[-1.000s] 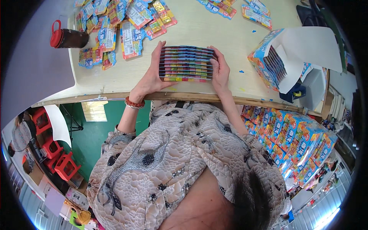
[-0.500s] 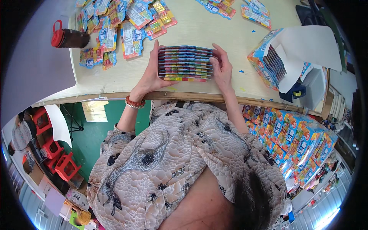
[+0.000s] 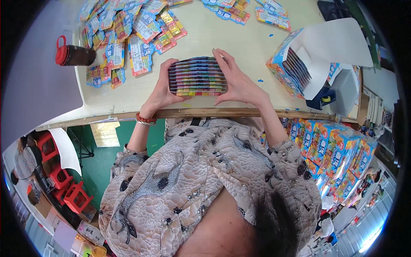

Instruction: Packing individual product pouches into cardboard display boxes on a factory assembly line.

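Close to the table's near edge, a neat stack of flat candy blister packs [image 3: 198, 78] stands with its edges facing up, showing rows of blue, pink and yellow. My left hand [image 3: 160, 91] wraps the stack's left end, fingers at the side and thumb along the near edge. Against the right end presses my right hand [image 3: 242, 85], its fingers reaching over the far corner and its thumb at the near corner. A loose heap of similar carded packs [image 3: 128, 36] lies beyond my left hand.
At the right an opened printed carton [image 3: 286, 70] holds a row of packs, beside a dark blue tape dispenser [image 3: 321, 99] and a grey bin [image 3: 346, 92]. A red-lidded bottle [image 3: 75, 55] lies at the left. Filled cartons [image 3: 329, 150] are piled below the table at right.
My right hand has shifted its hold: its thumb has moved from the stack's right side to the near corner. The stack sits slightly lower and further left in view, as does the whole scene.
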The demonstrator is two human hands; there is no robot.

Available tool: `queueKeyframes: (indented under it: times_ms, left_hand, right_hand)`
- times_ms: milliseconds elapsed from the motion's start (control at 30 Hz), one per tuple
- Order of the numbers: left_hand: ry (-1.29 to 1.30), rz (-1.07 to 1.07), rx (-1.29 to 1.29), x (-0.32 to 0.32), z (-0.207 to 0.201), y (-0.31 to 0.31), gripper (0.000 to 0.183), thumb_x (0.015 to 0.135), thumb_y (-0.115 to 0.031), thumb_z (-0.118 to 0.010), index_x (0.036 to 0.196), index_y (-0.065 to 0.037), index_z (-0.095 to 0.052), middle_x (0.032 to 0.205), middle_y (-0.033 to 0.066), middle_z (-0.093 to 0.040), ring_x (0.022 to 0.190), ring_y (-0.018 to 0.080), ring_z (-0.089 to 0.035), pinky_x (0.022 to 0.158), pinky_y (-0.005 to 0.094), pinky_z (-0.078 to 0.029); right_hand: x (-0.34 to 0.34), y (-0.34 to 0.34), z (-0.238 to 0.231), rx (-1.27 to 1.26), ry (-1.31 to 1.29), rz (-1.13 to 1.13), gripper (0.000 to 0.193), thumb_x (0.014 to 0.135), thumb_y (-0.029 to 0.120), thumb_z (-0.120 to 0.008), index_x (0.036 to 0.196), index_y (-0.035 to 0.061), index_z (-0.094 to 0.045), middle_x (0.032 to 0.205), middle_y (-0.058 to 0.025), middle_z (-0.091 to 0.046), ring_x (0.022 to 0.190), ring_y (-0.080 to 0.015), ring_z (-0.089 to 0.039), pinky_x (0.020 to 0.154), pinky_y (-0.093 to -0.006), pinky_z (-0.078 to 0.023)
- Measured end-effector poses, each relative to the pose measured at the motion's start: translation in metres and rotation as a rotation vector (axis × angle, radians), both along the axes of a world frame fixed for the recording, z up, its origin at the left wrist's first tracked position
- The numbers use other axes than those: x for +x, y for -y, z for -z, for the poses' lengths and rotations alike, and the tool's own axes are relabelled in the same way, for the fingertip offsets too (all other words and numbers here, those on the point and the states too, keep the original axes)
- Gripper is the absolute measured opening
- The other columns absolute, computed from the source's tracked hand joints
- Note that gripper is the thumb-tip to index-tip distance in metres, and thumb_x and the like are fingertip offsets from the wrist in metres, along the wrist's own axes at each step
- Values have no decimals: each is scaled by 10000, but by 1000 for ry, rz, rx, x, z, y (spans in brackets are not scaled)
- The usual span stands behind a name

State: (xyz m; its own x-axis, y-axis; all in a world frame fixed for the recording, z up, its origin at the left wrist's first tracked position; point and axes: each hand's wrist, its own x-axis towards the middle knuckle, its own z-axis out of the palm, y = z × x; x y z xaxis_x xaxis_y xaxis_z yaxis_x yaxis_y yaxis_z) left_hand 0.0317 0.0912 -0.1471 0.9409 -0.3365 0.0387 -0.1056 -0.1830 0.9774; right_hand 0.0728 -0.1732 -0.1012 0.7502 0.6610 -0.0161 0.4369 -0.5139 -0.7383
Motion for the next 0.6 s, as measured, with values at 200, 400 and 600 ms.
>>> queueKeyframes:
  times_ms: [200, 400, 600]
  left_hand:
    - [-39, 8, -10, 1, 4, -2, 1073, 571, -98, -893, 1390, -64, -201, 1282, 120, -392, 1195, 212, -455, 1020, 351, -414]
    - [-31, 103, 56, 4, -11, -8, 1119, 570, -79, -890, 1418, -54, -160, 1299, 141, -418, 1219, 216, -455, 1037, 358, -405]
    - [-5, 91, 92, 4, 1, -10, 1079, 577, -98, -884, 1397, -69, -183, 1314, 151, -422, 1202, 242, -481, 1020, 379, -425]
  right_hand:
    - [-2, -1, 4, 2, 25, 21, 1182, 562, 289, -860, 1490, 93, -154, 1369, -195, -318, 1263, -367, -396, 1038, -412, -407]
    - [-5, -3, 10, 60, 85, 48, 890, 620, 214, -791, 1371, 71, -335, 1285, -186, -384, 1202, -363, -444, 990, -411, -436]
    - [-8, 4, 13, 103, 153, 51, 865, 604, 219, -794, 1341, 81, -362, 1262, -189, -405, 1194, -377, -443, 996, -414, -428]
